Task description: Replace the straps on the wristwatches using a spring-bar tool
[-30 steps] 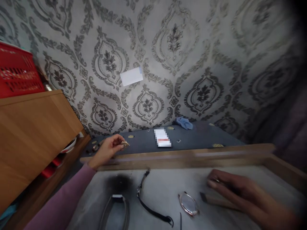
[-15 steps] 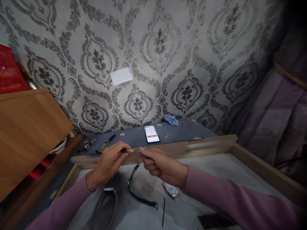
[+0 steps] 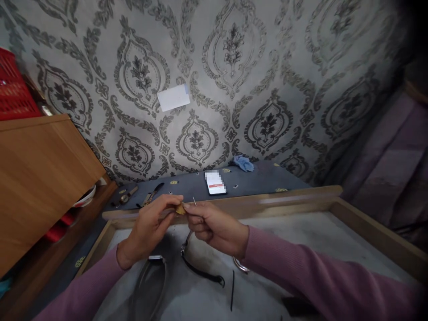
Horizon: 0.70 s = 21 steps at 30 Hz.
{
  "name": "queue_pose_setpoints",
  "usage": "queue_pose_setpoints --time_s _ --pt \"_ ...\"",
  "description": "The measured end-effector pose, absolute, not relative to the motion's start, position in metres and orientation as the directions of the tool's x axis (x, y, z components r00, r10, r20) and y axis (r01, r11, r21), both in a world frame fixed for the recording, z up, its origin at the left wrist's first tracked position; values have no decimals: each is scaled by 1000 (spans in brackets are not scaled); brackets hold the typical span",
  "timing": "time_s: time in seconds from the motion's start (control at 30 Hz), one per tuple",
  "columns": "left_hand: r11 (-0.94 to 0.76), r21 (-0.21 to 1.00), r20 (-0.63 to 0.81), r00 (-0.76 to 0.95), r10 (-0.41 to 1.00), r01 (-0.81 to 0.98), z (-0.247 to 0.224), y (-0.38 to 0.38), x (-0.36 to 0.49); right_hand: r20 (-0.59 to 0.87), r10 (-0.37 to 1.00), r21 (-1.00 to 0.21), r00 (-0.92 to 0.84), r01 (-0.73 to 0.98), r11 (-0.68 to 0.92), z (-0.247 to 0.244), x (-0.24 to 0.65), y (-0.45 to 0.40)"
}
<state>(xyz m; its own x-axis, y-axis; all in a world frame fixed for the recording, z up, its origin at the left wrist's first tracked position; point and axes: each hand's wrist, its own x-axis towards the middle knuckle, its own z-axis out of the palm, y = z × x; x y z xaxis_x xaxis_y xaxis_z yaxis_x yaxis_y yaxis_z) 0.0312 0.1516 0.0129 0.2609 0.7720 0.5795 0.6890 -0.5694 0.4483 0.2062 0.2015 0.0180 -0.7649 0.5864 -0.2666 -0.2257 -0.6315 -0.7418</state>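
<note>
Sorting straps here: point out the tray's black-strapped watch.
The slim middle watch, lying opened out; the left watch has a grey band, the half-hidden round case shows no strap.

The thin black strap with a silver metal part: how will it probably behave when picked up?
The thin black strap probably bends easily, being narrow and curved. Its small silver metal part may make it hang unevenly.
</note>
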Motion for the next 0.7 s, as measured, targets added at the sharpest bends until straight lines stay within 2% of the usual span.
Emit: queue_pose_setpoints --time_s 0.17,0.33,0.47,0.7 --pt "-428 702 441 125 889 570 13 151 33 -230 662 -793 -713 -256 -552 12 206 200" --pt "-346 786 337 115 934 512 16 148 37 -191 713 -840 -674 -263 -474 5 206 198" --pt "-315 776 315 96 944 547 14 146 42 -148 738 -868 -659 -271 -417 1 205 195" --pt "-306 624 400 42 916 719 6 147 46 -118 751 -876 -650 -287 -387 -5 199 190"
